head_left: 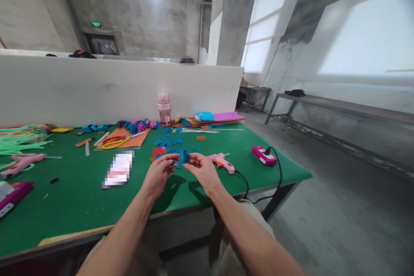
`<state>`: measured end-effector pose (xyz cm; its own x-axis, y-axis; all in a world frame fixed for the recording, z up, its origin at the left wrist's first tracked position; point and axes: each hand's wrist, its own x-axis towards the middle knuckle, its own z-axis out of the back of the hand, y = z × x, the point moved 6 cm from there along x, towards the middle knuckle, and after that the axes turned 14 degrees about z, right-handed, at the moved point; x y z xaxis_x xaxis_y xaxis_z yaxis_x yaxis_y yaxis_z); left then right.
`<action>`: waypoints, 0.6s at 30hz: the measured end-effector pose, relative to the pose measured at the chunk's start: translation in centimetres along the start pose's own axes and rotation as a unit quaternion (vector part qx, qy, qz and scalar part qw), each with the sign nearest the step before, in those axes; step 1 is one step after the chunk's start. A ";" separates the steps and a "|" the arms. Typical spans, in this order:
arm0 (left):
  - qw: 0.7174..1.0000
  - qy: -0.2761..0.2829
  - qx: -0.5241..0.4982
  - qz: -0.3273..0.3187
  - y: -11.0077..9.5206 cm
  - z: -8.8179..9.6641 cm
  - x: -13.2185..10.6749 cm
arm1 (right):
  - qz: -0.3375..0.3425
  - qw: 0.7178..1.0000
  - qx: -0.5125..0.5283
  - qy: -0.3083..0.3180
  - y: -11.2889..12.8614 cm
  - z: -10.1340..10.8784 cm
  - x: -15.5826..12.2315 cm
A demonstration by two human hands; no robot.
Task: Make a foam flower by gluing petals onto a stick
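Both my hands are raised over the green table (80, 198) near its front edge. My left hand (158, 174) and my right hand (202, 169) pinch a small blue felt piece (181, 156) between their fingertips from either side. Loose blue felt cut-outs (166, 141) and a red piece (157, 152) lie on the table just behind the hands. A pink glue gun (223, 161) lies right beside my right hand, its black cord running off the table edge.
A pink power block (264, 155) sits at the right of the table. Yellow-handled scissors (118, 141) lie on an orange sheet; a pink bottle (164, 109) stands before a white partition (97, 90). Another glue gun (21, 164) and green strips lie far left.
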<state>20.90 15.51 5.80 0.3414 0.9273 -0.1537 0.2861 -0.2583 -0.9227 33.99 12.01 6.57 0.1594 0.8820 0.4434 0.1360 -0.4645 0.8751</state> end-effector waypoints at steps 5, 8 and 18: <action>1.000 0.026 -0.004 0.010 -0.2 0.3 0.1 | -0.072 0.995 0.046 0.046 -1.0 -1.2 -0.9; 0.999 0.032 -0.003 0.002 -0.5 -0.1 -0.3 | -0.089 0.994 0.048 0.049 -1.2 -1.3 -1.1; 0.997 -0.047 0.009 -0.057 -1.6 1.7 -0.4 | -0.095 0.992 0.088 -0.003 -0.8 -0.1 -0.6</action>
<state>18.78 16.03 6.71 0.2228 0.9717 -0.0792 0.3017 -0.1459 -0.9422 33.70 11.87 5.64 0.1197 0.9547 0.2724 0.3325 -0.2971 0.8951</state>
